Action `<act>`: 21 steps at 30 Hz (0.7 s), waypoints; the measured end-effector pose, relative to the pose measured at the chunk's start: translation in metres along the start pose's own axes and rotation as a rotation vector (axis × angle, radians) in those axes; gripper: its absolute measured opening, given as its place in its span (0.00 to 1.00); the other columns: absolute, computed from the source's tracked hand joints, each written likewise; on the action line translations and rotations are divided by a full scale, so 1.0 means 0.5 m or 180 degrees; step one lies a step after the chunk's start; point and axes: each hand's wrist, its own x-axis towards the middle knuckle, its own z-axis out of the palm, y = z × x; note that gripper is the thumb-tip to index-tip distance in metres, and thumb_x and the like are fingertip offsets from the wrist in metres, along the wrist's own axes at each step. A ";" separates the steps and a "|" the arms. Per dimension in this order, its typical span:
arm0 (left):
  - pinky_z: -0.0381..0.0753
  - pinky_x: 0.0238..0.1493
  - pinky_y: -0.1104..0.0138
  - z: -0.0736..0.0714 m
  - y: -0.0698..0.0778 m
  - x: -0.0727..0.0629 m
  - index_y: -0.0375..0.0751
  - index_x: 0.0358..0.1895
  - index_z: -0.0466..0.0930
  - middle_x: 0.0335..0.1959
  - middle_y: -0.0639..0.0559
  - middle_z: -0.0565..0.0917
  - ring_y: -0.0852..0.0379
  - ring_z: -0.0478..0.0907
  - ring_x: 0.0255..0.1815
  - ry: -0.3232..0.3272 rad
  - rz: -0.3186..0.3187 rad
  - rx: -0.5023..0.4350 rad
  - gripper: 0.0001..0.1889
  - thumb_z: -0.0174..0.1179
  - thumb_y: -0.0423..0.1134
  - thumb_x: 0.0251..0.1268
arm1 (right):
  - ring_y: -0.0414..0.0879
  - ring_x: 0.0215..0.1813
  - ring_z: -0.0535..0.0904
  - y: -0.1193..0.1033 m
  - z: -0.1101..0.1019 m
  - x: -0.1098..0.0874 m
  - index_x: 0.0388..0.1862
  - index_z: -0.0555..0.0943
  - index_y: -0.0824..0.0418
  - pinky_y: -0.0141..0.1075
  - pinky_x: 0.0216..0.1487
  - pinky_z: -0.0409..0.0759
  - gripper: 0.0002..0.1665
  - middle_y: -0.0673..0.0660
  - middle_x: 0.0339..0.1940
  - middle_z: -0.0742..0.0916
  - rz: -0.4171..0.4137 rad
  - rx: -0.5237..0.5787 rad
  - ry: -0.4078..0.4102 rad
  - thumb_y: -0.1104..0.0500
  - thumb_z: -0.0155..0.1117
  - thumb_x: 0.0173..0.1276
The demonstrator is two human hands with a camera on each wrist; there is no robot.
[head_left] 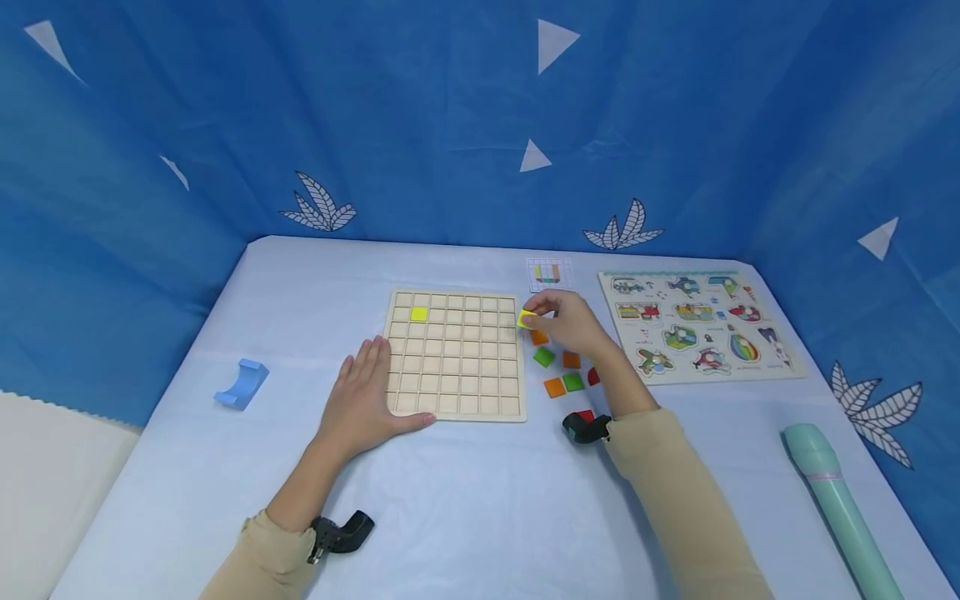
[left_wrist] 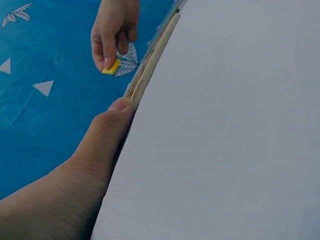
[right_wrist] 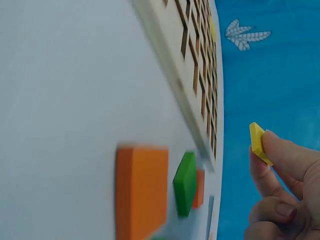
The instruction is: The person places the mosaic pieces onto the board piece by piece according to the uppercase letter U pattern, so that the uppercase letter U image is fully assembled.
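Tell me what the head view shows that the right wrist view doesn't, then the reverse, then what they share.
Only the head view shows the left hand at the left edge of the grid board, the blue arch and the mint stick.

Only the right wrist view shows the curled fingers below the thumb of the right hand, and a close-up of an orange tile's side.

Both show the right hand pinching a yellow tile, the grid board, a green tile and the blue curtain.

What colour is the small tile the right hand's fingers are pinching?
The tile is yellow, best seen in the right wrist view.
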 end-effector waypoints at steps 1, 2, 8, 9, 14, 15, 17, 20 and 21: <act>0.39 0.81 0.46 0.000 0.000 0.000 0.35 0.80 0.37 0.83 0.41 0.42 0.44 0.37 0.84 0.0002 0.0001 -0.0003 0.77 0.51 0.90 0.34 | 0.52 0.41 0.76 -0.006 0.005 0.003 0.46 0.83 0.52 0.38 0.35 0.75 0.11 0.54 0.44 0.85 -0.0048 0.0020 -0.0016 0.50 0.68 0.68; 0.39 0.81 0.46 0.000 0.001 0.000 0.35 0.80 0.37 0.83 0.41 0.42 0.44 0.37 0.84 0.0003 0.0002 -0.0005 0.77 0.51 0.90 0.34 | 0.52 0.41 0.76 -0.012 0.011 0.005 0.46 0.83 0.52 0.38 0.35 0.75 0.11 0.54 0.44 0.85 -0.0081 0.0045 -0.0036 0.50 0.68 0.69; 0.39 0.81 0.47 -0.002 0.000 0.000 0.35 0.80 0.37 0.83 0.41 0.42 0.45 0.37 0.84 -0.0018 -0.0014 -0.0023 0.77 0.53 0.89 0.34 | 0.49 0.48 0.78 -0.050 0.047 0.021 0.44 0.83 0.51 0.40 0.41 0.76 0.10 0.52 0.42 0.85 -0.0185 0.0117 -0.0106 0.50 0.68 0.68; 0.39 0.81 0.47 -0.002 0.000 -0.001 0.35 0.80 0.37 0.83 0.41 0.42 0.45 0.37 0.84 -0.0023 -0.0017 -0.0027 0.77 0.53 0.89 0.34 | 0.49 0.49 0.79 -0.056 0.054 0.023 0.44 0.83 0.52 0.41 0.43 0.76 0.10 0.52 0.42 0.85 -0.0199 0.0115 -0.0120 0.50 0.68 0.68; 0.39 0.81 0.46 -0.003 -0.001 0.001 0.34 0.80 0.38 0.82 0.40 0.43 0.44 0.38 0.84 -0.0033 -0.0008 -0.0027 0.77 0.54 0.89 0.33 | 0.48 0.52 0.79 -0.083 0.085 0.034 0.43 0.83 0.53 0.43 0.50 0.77 0.09 0.52 0.41 0.85 -0.0228 0.0142 -0.0159 0.52 0.69 0.68; 0.39 0.81 0.46 -0.003 -0.001 0.002 0.34 0.80 0.39 0.82 0.40 0.43 0.44 0.38 0.84 -0.0035 -0.0006 -0.0027 0.77 0.54 0.89 0.33 | 0.47 0.51 0.79 -0.088 0.091 0.037 0.44 0.83 0.52 0.43 0.50 0.77 0.09 0.52 0.41 0.85 -0.0229 0.0149 -0.0171 0.52 0.69 0.68; 0.39 0.81 0.46 -0.003 -0.002 0.002 0.34 0.80 0.39 0.82 0.40 0.43 0.43 0.38 0.84 -0.0039 -0.0003 -0.0023 0.77 0.54 0.88 0.33 | 0.47 0.51 0.79 -0.096 0.101 0.042 0.43 0.83 0.52 0.42 0.50 0.78 0.09 0.51 0.41 0.85 -0.0252 0.0170 -0.0204 0.52 0.69 0.68; 0.40 0.81 0.46 -0.004 -0.001 0.003 0.33 0.80 0.39 0.82 0.40 0.43 0.43 0.38 0.84 -0.0042 0.0000 -0.0020 0.77 0.55 0.88 0.33 | 0.46 0.50 0.79 -0.106 0.117 0.049 0.44 0.83 0.52 0.41 0.48 0.78 0.08 0.51 0.42 0.85 -0.0270 0.0224 -0.0273 0.52 0.68 0.68; 0.40 0.81 0.46 -0.005 -0.001 0.003 0.33 0.80 0.39 0.82 0.40 0.43 0.43 0.38 0.84 -0.0042 0.0000 -0.0020 0.77 0.55 0.88 0.33 | 0.46 0.49 0.79 -0.109 0.122 0.051 0.44 0.83 0.52 0.41 0.48 0.78 0.08 0.51 0.42 0.85 -0.0284 0.0235 -0.0290 0.52 0.69 0.68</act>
